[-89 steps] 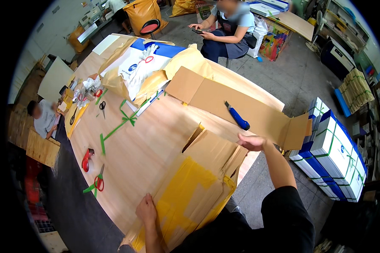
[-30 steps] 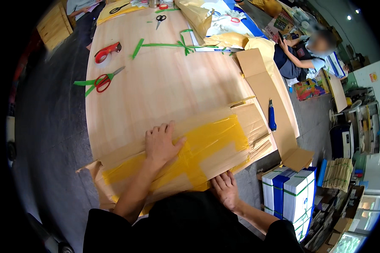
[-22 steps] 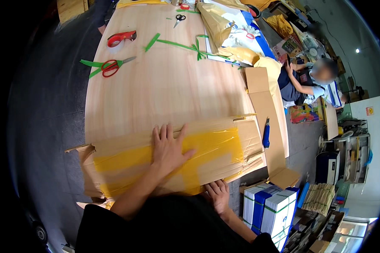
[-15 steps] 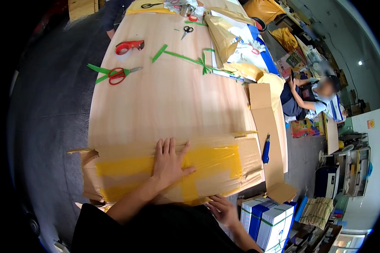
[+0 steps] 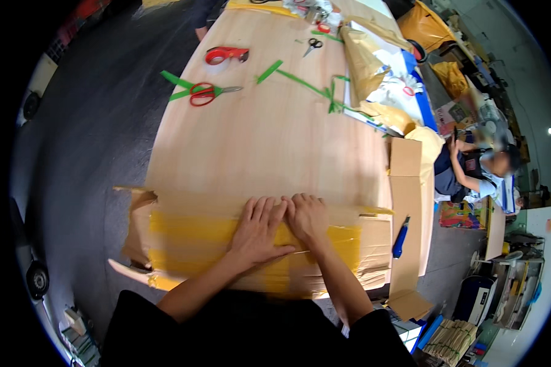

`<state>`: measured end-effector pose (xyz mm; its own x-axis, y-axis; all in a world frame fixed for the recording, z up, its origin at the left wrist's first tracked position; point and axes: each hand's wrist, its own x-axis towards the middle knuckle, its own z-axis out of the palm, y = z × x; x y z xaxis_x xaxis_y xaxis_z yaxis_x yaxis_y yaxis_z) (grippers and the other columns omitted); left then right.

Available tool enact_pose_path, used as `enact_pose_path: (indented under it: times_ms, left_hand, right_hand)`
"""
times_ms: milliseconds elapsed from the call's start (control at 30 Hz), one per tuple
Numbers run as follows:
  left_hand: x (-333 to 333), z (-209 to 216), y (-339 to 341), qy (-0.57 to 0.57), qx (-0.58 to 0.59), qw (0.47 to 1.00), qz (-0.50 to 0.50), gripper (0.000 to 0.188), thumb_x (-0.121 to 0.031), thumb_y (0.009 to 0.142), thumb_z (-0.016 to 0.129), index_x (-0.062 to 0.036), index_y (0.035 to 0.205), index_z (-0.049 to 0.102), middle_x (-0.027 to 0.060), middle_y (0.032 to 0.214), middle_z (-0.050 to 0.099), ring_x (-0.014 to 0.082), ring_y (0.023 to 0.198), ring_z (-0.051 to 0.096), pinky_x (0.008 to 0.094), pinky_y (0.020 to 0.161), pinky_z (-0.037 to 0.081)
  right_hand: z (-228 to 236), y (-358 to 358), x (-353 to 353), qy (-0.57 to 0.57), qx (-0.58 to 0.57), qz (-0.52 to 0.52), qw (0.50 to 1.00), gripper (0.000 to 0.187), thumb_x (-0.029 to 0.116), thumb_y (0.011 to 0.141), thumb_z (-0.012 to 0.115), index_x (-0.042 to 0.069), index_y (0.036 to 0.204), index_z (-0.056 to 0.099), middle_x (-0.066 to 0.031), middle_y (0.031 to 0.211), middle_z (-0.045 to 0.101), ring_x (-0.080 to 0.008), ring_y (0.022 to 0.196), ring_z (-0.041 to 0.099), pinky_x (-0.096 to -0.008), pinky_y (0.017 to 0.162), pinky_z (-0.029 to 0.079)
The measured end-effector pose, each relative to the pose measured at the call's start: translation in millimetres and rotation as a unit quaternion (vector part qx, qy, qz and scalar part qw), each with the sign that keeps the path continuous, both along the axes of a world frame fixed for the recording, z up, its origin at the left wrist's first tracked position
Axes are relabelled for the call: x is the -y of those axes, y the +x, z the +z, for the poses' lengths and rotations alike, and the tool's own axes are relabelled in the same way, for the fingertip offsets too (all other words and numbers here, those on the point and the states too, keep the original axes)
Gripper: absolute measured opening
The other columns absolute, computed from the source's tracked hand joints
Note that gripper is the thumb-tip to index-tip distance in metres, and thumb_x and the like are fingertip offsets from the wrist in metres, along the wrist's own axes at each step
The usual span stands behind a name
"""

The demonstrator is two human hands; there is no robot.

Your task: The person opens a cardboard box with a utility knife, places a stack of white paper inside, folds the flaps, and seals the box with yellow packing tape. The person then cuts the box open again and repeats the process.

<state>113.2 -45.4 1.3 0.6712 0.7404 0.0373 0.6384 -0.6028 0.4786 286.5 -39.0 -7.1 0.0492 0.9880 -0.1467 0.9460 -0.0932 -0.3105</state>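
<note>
A flat cardboard box (image 5: 373, 248), its surface banded with wide yellow tape, lies across the near end of the wooden table (image 5: 251, 140). My left hand (image 5: 260, 235) rests flat on it with fingers stretched out. Beside it, my right hand (image 5: 309, 220) also presses palm down near the far edge, the two hands almost touching at the fingertips. Neither holds anything. At the box's left end an open cardboard flap (image 5: 139, 220) sticks out. To the right, a blue utility knife (image 5: 401, 238) lies on a long cardboard strip (image 5: 405, 196).
Red-handled scissors (image 5: 203, 94), a red tape dispenser (image 5: 226, 56), green strapping (image 5: 309, 88) and small black scissors (image 5: 313, 45) lie farther up the table. Brown wrapping paper (image 5: 364, 61) covers the far right. Beyond the right edge sits a person (image 5: 474, 165); bundled stacks (image 5: 450, 339) stand lower right.
My right hand has come up from the box's near edge onto its top, beside the left hand. The left hand stays on the box. The whole view has shifted.
</note>
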Motion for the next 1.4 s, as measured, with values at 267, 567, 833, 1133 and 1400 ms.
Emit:
enact_pose_path:
  times_ms: [267, 567, 833, 1133, 1400]
  left_hand:
    - [86, -6, -47, 0.036, -0.032, 0.998, -0.029, 0.090, -0.062, 0.081, 0.060, -0.0100, 0.150, 0.034, 0.0190, 0.156, 0.027, 0.0356, 0.147, 0.021, 0.0664, 0.113, 0.009]
    - [97, -3, -52, 0.010, -0.064, 0.992, -0.109, 0.094, -0.069, 0.079, 0.057, -0.0115, 0.150, 0.035, 0.0162, 0.158, 0.025, 0.0328, 0.148, 0.016, 0.0681, 0.112, 0.009]
    - [103, 4, -68, 0.010, -0.094, 0.971, -0.219, 0.103, -0.076, 0.077, 0.056, -0.0128, 0.153, 0.028, 0.0174, 0.159, 0.020, 0.0363, 0.149, 0.011, 0.0761, 0.107, 0.009]
    - [108, -12, -66, 0.063, -0.119, 0.968, -0.213, 0.084, -0.058, 0.084, 0.057, -0.0139, 0.151, 0.034, 0.0178, 0.159, 0.022, 0.0370, 0.149, 0.014, 0.0792, 0.103, 0.013]
    - [145, -61, -42, -0.023, -0.017, 0.978, -0.205, 0.067, -0.042, 0.096, 0.036, -0.0099, 0.154, 0.023, 0.0190, 0.161, 0.016, 0.0404, 0.150, 0.007, 0.0799, 0.106, 0.006]
  right_hand:
    - [0, -22, 92, 0.121, 0.039, 0.070, 0.989, 0.064, 0.034, 0.092, 0.054, -0.008, 0.138, 0.043, -0.0250, 0.146, 0.041, -0.0395, 0.139, 0.034, -0.0514, 0.116, 0.022]
    - [6, -22, 134, 0.118, 0.036, 0.089, 0.988, 0.063, 0.035, 0.093, 0.053, -0.007, 0.139, 0.044, -0.0242, 0.148, 0.040, -0.0389, 0.141, 0.033, -0.0518, 0.116, 0.022]
    - [9, -24, 134, 0.127, -0.004, 0.075, 0.989, 0.056, 0.033, 0.096, 0.048, -0.005, 0.137, 0.047, -0.0231, 0.145, 0.044, -0.0386, 0.138, 0.037, -0.0512, 0.115, 0.023]
    - [11, -30, 125, 0.167, 0.012, 0.065, 0.984, 0.038, 0.022, 0.093, 0.057, -0.001, 0.124, 0.059, -0.0208, 0.131, 0.057, -0.0390, 0.124, 0.050, -0.0507, 0.107, 0.032]
    - [34, -35, -95, 0.218, -0.117, 0.023, 0.969, 0.012, 0.012, 0.093, 0.063, 0.000, 0.094, 0.065, -0.0123, 0.080, 0.064, -0.0203, 0.067, 0.060, -0.0316, 0.060, 0.048]
